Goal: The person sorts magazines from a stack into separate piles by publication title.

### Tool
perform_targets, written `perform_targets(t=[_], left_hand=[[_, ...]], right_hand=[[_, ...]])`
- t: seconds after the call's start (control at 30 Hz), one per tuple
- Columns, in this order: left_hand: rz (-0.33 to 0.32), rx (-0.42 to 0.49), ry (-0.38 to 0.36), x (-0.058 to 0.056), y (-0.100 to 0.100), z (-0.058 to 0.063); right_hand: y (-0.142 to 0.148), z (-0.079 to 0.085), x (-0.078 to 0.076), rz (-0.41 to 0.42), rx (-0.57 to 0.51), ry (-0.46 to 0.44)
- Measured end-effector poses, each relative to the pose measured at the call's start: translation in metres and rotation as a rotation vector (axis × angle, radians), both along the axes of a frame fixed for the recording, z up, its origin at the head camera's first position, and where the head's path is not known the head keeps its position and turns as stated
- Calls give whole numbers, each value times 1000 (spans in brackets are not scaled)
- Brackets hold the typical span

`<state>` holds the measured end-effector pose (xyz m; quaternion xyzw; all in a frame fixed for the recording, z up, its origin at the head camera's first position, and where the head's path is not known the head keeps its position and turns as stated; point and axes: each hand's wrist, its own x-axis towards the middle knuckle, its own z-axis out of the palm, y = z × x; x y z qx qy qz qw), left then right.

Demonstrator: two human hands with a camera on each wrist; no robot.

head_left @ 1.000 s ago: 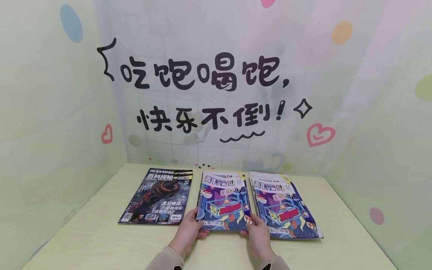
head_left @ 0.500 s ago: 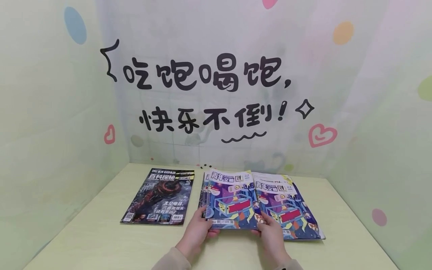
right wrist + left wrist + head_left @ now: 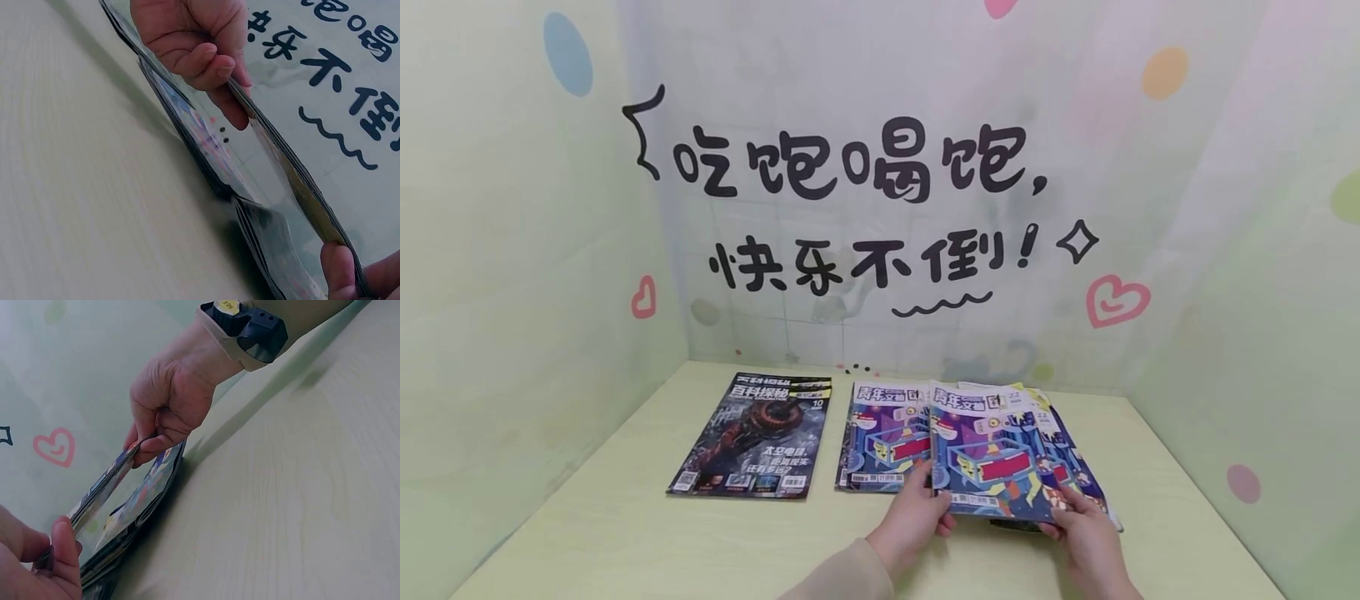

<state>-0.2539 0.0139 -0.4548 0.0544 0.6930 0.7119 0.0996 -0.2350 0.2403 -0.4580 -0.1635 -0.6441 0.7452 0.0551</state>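
Both hands hold a magazine (image 3: pixel 988 454) with a purple and blue cover, tilted in the air over the right-hand pile of magazines (image 3: pixel 1075 467). My left hand (image 3: pixel 913 515) pinches its near left corner, thumb on top. On the near right corner, my right hand (image 3: pixel 1088 533) pinches it the same way. In the right wrist view a gap shows between the held magazine (image 3: pixel 294 162) and the magazines (image 3: pixel 194 137) below. The held magazine hides most of the right pile. To its left lies the middle pile (image 3: pixel 880 442), with a matching cover, partly covered.
Dark-covered magazines (image 3: pixel 752 442) lie stacked on the left of the pale wooden table (image 3: pixel 647 550). Fabric walls enclose the table; the back wall (image 3: pixel 865 333) carries black lettering, and the side walls stand close to its edges.
Both hands have lifted the magazine off the middle pile and carried it right, over the right-hand pile. The matching cover beneath on the middle pile now shows. The dark magazines stay put.
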Motion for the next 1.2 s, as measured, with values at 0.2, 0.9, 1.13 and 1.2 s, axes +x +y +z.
perform_targets(t=[0.2, 0.9, 1.13, 1.2], left_hand=[[-75, 37, -28, 4, 32, 7], [-64, -2, -68, 14, 68, -8], [-108, -58, -71, 13, 55, -7], [-123, -85, -65, 12, 49, -6]], right_hand=[[38, 3, 3, -14, 11, -58], [76, -21, 0, -173, 302, -209], [73, -18, 2, -171, 549, -195], [70, -14, 5, -164, 619, -178]])
